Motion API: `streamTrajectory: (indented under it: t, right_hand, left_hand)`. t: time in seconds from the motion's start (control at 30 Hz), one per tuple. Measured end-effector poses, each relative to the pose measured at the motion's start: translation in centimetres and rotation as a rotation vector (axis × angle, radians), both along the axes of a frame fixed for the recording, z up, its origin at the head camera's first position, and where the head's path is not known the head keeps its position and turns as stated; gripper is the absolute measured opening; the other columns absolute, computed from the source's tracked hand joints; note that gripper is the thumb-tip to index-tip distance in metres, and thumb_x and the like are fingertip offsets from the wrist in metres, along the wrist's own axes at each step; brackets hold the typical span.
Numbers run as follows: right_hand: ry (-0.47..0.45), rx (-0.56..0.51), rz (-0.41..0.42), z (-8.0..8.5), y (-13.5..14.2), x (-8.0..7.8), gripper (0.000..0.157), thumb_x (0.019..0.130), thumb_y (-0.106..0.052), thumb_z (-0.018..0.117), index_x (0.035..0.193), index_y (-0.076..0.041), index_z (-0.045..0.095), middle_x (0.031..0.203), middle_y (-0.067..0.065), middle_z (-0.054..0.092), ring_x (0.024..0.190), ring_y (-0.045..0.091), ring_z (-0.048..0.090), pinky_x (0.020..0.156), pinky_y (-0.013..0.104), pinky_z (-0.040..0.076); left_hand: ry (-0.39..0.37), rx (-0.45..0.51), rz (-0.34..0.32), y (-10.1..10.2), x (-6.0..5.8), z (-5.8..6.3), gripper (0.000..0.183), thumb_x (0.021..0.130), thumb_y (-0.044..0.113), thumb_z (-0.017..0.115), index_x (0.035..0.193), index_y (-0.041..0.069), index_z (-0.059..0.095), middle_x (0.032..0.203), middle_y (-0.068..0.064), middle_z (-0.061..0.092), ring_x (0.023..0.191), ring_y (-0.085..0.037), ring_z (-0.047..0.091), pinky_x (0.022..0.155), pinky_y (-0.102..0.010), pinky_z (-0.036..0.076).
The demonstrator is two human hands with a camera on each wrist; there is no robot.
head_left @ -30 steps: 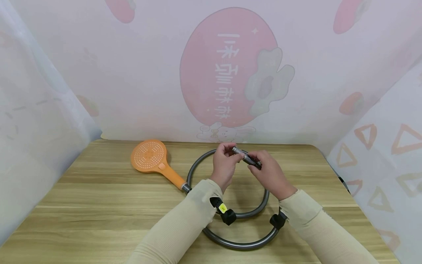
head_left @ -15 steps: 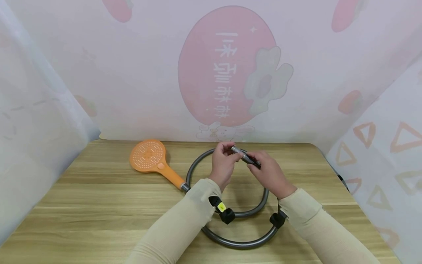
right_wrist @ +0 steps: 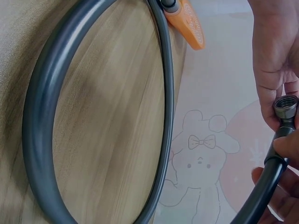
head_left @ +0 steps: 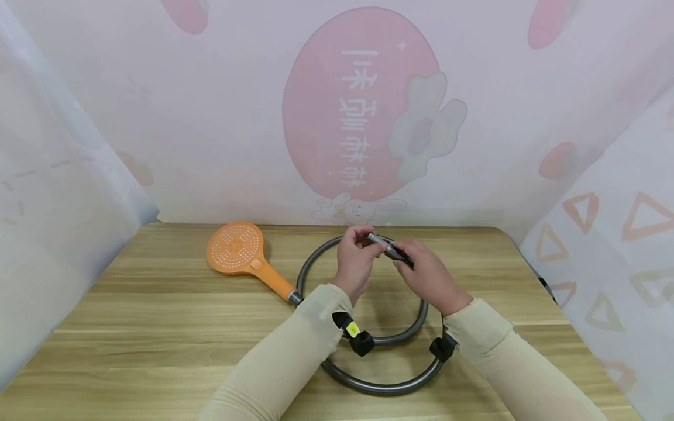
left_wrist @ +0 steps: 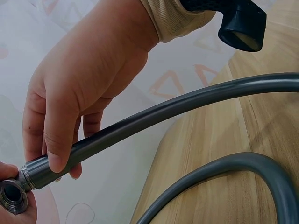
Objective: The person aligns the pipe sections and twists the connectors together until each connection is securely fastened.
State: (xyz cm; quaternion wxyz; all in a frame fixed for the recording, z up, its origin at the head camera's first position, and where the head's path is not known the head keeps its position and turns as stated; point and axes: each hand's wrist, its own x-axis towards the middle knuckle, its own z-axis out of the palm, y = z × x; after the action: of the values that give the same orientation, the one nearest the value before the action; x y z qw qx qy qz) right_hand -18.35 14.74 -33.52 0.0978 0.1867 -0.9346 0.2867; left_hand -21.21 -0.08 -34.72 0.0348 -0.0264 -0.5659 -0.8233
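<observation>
A dark grey shower hose (head_left: 387, 389) lies looped on the table, one end raised between the two hands. My left hand (head_left: 354, 263) pinches the metal end nut (right_wrist: 286, 108), whose threaded opening shows in both wrist views. Just behind the nut, my right hand (head_left: 433, 279) grips the hose's end sleeve (left_wrist: 46, 171) with thumb and fingers. At the hose's other end, an orange shower head (head_left: 237, 248) lies to the left with its perforated face up. In the left wrist view the right hand (left_wrist: 88, 70) is above the hose; only fingertips of the left hand show.
The wooden table (head_left: 131, 333) carries the hose loops beneath both forearms. A pale printed curtain (head_left: 231, 117) rises along the table's back edge, with more fabric at both sides. Black wrist cameras (head_left: 362, 344) sit near the lower hose loop.
The head view has shifted slightly, so everything appears a little further left and up. Both hands keep their hold on the hose end, with no clear movement between them.
</observation>
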Motion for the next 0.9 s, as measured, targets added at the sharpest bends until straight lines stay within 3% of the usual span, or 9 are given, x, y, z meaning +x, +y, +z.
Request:
streamTrajectory:
  t: [0.4,0.9]
  right_hand:
    - [-0.031,0.010,0.023,0.21,0.09,-0.27,0.038,0.095,-0.005,0.058,0.132,0.002,0.054,0.118,0.020,0.058,0.094,0.027,0.058,0.081,0.045,0.050]
    - [-0.100,-0.064,0.057,0.33,0.38,-0.63,0.040,0.095,-0.009,0.060,0.133,0.000,0.054,0.116,0.018,0.058,0.090,0.024,0.055,0.077,0.040,0.048]
  left_hand:
    - [-0.010,-0.008,0.015,0.02,0.17,0.14,0.036,0.079,-0.012,0.068,0.111,0.000,0.056,0.104,-0.009,0.056,0.089,-0.017,0.055,0.070,-0.023,0.049]
    - [-0.022,-0.017,0.015,-0.07,0.09,0.10,0.036,0.080,-0.011,0.068,0.111,0.000,0.056,0.112,-0.017,0.056,0.088,-0.015,0.056,0.071,-0.023,0.049]
